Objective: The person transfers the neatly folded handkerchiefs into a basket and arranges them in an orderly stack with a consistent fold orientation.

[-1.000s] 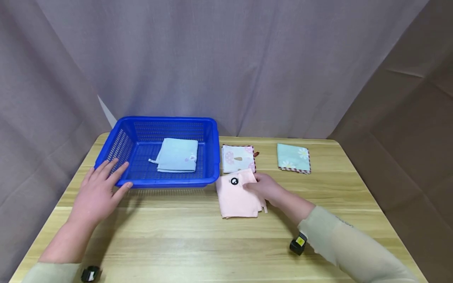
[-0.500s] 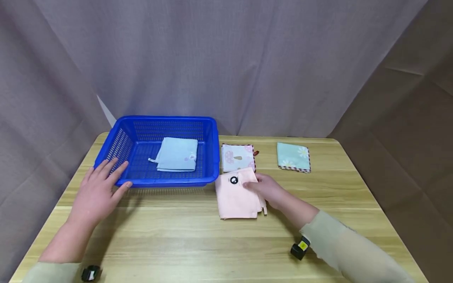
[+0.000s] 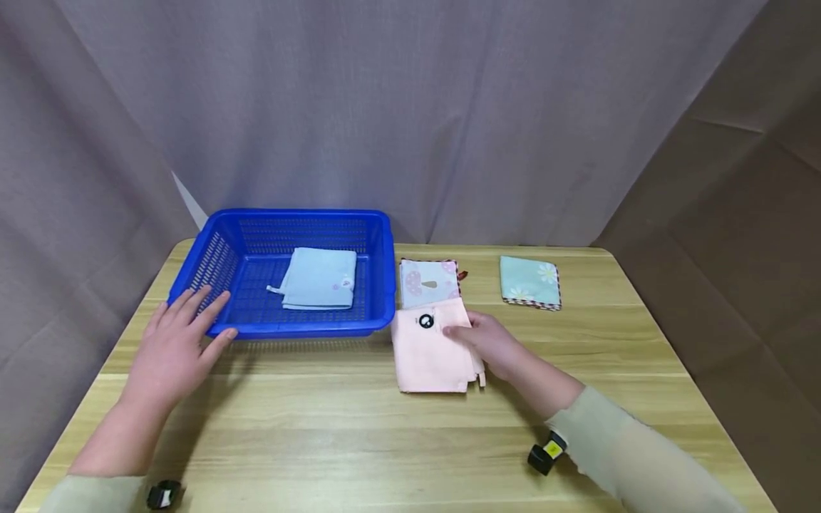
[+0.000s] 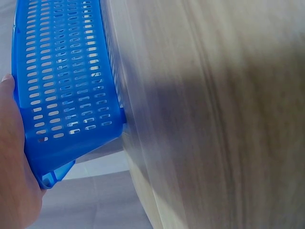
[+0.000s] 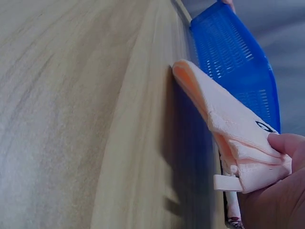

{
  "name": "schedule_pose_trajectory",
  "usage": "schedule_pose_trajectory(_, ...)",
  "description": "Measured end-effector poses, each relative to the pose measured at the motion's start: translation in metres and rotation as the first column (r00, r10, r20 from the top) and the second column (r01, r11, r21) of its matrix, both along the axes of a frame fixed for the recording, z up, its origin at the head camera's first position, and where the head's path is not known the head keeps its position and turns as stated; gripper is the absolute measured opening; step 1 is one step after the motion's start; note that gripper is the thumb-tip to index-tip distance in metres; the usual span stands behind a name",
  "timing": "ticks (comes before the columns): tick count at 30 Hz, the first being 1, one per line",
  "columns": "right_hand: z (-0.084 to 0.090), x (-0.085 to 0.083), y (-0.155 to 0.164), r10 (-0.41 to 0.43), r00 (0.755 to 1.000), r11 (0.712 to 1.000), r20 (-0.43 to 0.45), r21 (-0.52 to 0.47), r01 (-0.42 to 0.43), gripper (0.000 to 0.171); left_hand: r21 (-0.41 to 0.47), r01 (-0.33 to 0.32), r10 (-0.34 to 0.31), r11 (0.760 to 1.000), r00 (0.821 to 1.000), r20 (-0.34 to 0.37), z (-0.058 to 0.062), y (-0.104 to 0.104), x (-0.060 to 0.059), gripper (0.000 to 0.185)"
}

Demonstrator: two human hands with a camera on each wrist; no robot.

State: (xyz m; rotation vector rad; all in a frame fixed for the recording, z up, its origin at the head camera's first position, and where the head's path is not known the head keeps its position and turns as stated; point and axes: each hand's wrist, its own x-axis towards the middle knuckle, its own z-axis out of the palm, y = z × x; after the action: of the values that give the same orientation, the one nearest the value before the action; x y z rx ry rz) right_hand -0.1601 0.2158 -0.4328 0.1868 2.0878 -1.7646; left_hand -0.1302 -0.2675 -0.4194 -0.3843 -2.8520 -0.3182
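Right hand (image 3: 490, 343) pinched the right edge of the folded pink cloth (image 3: 428, 349), thumb on top, fingers curled under the layers. In the right wrist view that edge was lifted off the table (image 3: 359, 427) while the cloth's far end still touched the wood. The cloth had a small black round mark (image 3: 425, 321) near its top edge. It lay just right of the blue basket (image 3: 385, 271), front-right corner, apart from it by a thin gap or touching; couldn't tell which.

Left hand (image 3: 176, 345) lay flat, fingers spread and straight, fingertips against the basket's front-left corner and lower rim. It held nothing. The left wrist view showed the palm pressed to the slotted basket wall (image 4: 66, 95).

Basket contents: one folded light blue cloth (image 3: 318, 278), roughly centred on the mesh floor, a small loop tag sticking out on its left side. Nothing else visible inside.

Behind the pink cloth, touching or slightly overlapped by its top edge, was a folded mushroom-print cloth (image 3: 428, 281) with a dark trim. Further right, well apart, lay a folded mint cloth with daisy print (image 3: 529, 281) near the table's far edge.

Both sleeves were pale green. Grey-brown curtain (image 3: 410, 107) hung behind the table.
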Motion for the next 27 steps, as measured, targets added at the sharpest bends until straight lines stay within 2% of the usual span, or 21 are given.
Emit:
schedule_pose_trajectory(14,0.013,0.003,-0.001,-0.021,1.000,1.000,-0.022,-0.007,0.021,0.042,-0.009,-0.016,0.016,1.000,1.000,0.025,0.000,-0.001,0.001,0.066)
schedule_pose_trajectory(27,0.028,-0.001,-0.001,-0.051,0.998,0.998,-0.040,-0.043,0.049,0.043,-0.007,-0.013,0.013,1.000,1.000,0.013,-0.001,0.001,0.000,0.066)
